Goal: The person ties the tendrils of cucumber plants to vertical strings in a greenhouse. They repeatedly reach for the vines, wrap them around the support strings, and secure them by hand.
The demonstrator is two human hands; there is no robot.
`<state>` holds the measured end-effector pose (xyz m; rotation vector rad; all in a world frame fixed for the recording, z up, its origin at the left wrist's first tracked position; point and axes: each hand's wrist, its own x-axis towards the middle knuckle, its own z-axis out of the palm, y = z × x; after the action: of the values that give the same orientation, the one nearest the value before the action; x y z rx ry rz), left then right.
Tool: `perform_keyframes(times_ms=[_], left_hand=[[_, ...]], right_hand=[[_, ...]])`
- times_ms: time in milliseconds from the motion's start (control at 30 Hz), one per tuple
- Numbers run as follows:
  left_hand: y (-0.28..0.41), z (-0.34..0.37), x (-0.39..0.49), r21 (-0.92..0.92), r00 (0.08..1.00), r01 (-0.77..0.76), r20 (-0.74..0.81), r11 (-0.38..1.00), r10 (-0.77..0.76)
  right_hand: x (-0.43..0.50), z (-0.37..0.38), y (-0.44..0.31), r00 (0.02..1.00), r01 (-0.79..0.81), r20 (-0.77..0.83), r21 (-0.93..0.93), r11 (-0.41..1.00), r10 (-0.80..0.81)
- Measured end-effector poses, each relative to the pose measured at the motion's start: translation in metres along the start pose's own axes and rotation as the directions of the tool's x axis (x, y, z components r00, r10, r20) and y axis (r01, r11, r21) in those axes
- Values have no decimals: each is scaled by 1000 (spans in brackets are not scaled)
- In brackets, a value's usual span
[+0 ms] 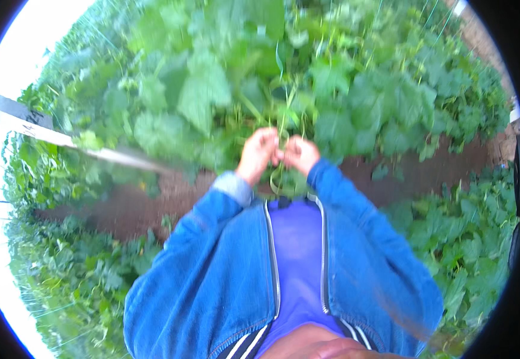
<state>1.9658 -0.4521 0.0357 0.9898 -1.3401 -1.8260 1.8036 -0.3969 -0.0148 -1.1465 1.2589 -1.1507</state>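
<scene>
Both of my hands meet in front of my chest at a leafy climbing plant. My left hand [260,150] has its fingers pinched around a thin green stem [282,130]. From the other side my right hand [300,152] grips the same stem, its fingertips nearly touching those of the left. A strip of the vine [275,184] curls down below my hands. Above them the stem rises among broad green leaves [206,89], close to a thin support string [281,58]. Blur hides the exact contact of the fingertips.
A dense row of vines [376,98] with strings stands ahead. Brown soil [152,202] runs between it and another leafy row [462,251] behind me. A pale post [62,137] bearing writing juts in from the left.
</scene>
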Motion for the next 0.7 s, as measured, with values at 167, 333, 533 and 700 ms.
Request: perform_keyframes(times_ms=[167, 333, 533, 700], left_hand=[[-27, 13, 8, -4, 996, -63, -60, 998, 63], [-33, 51, 22, 0, 998, -38, 42, 999, 38], [-28, 44, 27, -149, 998, -21, 48, 989, 29], [-13, 26, 50, -207, 993, -1, 117, 978, 26]], right_hand=[[-1, -3, 25, 982, 80, -148, -227, 971, -115], [-18, -33, 39, 962, 182, -177, -143, 973, -206], [-13, -32, 28, 933, 184, -209, -425, 887, -294], [4, -17, 24, 940, 196, -215, -301, 933, -266]])
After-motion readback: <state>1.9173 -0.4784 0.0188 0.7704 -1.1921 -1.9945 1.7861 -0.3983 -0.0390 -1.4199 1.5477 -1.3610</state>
